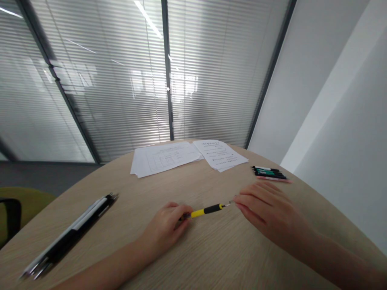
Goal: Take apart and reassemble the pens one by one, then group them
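My left hand (171, 223) pinches a yellow-and-black pen (208, 210) by its rear end, just above the table. The pen lies nearly level, with its black grip and metal tip pointing right. My right hand (266, 207) has its fingers closed together by that tip. A small, thin, shiny piece (231, 201) shows between the pen's tip and my right fingertips. Blur hides whether it is part of the pen, and what exactly the right fingers pinch cannot be made out.
Several black and white pens (72, 231) lie in a bundle at the left. Behind my right hand, several dark, green and pink pens (270, 173) lie side by side. Printed sheets (169, 157) and more papers (219, 155) rest along the round table's (211, 257) far edge. A chair (27, 201) stands left.
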The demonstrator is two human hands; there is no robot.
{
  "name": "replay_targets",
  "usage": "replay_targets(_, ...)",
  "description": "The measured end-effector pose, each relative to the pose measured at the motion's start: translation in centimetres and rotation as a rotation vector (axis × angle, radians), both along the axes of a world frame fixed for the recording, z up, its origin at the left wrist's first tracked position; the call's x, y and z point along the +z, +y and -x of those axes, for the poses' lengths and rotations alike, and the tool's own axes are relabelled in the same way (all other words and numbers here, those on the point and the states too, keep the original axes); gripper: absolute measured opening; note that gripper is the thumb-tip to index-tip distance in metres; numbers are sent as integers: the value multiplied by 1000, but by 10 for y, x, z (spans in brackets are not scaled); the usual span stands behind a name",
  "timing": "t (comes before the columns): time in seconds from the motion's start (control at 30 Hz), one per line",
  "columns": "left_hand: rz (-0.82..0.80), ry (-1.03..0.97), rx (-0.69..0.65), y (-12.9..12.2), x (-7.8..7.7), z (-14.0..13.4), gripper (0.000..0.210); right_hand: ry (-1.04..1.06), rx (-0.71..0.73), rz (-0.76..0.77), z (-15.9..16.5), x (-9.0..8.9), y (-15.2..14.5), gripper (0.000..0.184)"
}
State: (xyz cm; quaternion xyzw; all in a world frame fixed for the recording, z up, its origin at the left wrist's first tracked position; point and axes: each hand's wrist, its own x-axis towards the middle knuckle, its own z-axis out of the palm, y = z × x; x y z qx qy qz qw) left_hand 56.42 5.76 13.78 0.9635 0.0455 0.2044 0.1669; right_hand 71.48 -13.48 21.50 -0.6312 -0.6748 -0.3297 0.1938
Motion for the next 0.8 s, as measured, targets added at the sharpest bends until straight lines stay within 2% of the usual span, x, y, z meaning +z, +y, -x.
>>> replay_targets(0.8, -46, 5, -18, 1, -2, -1, 13, -16, 12, 16, -1, 2, 0, 31)
